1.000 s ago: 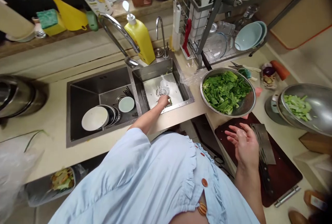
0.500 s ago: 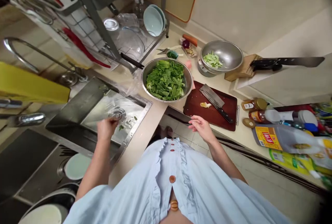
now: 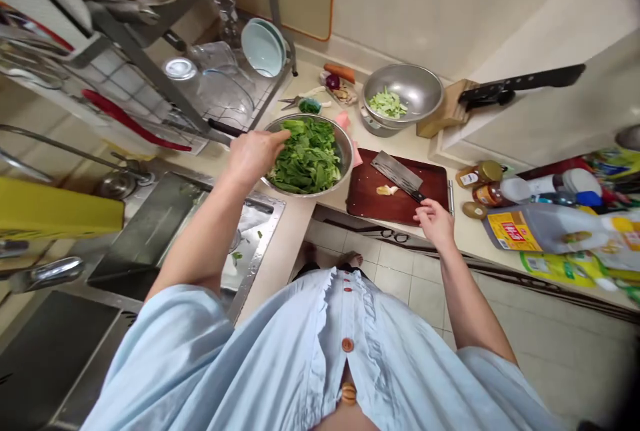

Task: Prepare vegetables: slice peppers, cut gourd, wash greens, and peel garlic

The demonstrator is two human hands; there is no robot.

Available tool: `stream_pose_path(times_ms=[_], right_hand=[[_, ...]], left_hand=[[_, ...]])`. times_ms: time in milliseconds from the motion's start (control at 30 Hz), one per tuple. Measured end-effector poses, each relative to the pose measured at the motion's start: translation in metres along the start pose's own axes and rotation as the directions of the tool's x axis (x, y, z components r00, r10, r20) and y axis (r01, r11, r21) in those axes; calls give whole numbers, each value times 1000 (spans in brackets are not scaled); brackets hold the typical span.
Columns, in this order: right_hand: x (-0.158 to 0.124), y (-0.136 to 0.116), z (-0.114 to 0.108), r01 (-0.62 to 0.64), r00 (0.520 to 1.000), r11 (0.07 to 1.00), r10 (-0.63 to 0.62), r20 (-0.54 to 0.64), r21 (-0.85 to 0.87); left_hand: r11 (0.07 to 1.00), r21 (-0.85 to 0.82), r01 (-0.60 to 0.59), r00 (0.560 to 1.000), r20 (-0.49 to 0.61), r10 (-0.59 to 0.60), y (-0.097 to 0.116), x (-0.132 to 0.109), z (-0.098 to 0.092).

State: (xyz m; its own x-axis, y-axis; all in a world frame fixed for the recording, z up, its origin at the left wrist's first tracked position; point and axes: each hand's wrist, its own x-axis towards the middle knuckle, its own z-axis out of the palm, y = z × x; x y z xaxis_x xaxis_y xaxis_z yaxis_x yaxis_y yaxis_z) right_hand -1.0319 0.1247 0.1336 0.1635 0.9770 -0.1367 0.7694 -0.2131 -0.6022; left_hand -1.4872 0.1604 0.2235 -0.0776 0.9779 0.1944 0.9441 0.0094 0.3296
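Note:
My left hand (image 3: 255, 154) is over the left rim of a metal bowl (image 3: 345, 151) full of chopped leafy greens (image 3: 310, 158); its fingers reach over the leaves, and whether they grip anything is hidden. At the handle end of a cleaver (image 3: 399, 171), my right hand (image 3: 434, 219) has its fingers around or against the black handle. The cleaver lies flat on a dark red cutting board (image 3: 365, 201), beside some peeled garlic (image 3: 387, 190).
A steel colander (image 3: 420, 88) with pale green slices (image 3: 387, 104) stands behind the board, next to a knife block (image 3: 443, 111). Bottles (image 3: 515, 231) line the right. The sink (image 3: 255, 238) and dish rack (image 3: 260, 101) are left.
My left hand has moved from over the sink up to the bowl of greens. My right hand has moved right to the cleaver's handle. The view has shifted a little.

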Motion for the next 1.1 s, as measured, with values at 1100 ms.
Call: stream_pose_path(times_ms=[1100], right_hand=[[-29, 165, -59, -70, 990, 986, 50, 135, 152]], left_hand=[[837, -223, -500, 800, 251, 545, 304, -1, 262]])
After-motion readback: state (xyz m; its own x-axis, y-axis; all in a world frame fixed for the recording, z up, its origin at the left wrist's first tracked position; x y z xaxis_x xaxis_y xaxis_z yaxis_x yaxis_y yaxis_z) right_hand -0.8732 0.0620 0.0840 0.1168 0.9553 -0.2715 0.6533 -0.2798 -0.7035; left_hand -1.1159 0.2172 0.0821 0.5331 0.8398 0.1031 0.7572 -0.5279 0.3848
